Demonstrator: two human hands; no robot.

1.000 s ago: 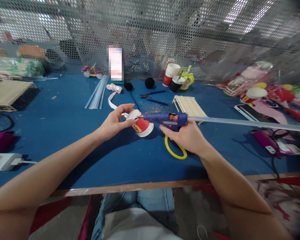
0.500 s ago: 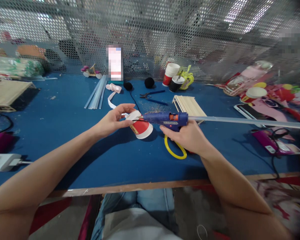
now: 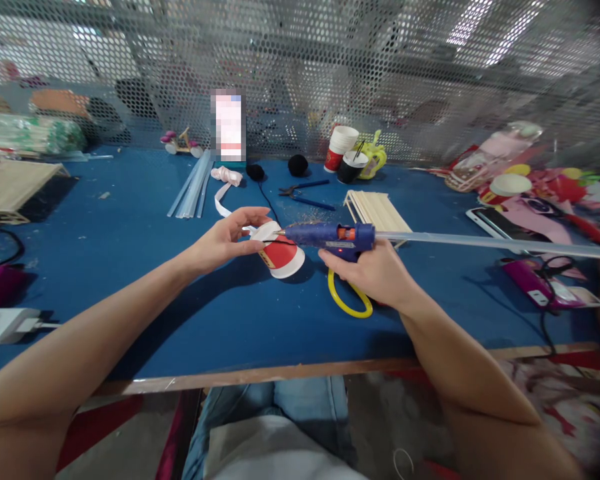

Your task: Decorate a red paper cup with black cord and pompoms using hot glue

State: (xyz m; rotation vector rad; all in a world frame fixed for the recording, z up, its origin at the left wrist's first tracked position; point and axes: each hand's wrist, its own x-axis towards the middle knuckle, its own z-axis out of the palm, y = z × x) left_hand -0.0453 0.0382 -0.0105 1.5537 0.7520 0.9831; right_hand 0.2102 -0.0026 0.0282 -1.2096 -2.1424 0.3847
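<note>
My left hand [image 3: 237, 237] grips a red and white paper cup [image 3: 284, 259], which is tilted on its side with its rim toward me. White ribbon [image 3: 223, 202] and black yarn [image 3: 267, 197] run from the cup toward the back. In my right hand [image 3: 375, 270] is a blue hot glue gun [image 3: 330, 239] with a small red light lit. Its nozzle is at the white end of the cup; whether it touches, I cannot tell. A long clear glue stick [image 3: 480, 243] sticks out of its back. Below the gun lies a yellow scissor handle [image 3: 349, 303], partly hidden by my right hand.
Blue-handled pliers [image 3: 307, 193], a wooden stick bench [image 3: 377, 212], stacked cups [image 3: 343, 147] and a black yarn ball [image 3: 298, 165] lie behind my hands. Clear glue sticks [image 3: 193, 190] and a phone [image 3: 229, 127] are at back left. A perforated metal panel [image 3: 280, 60] closes the back.
Both hands, the cup and the glue gun stay almost in place. The whole view shifts very slightly left.
</note>
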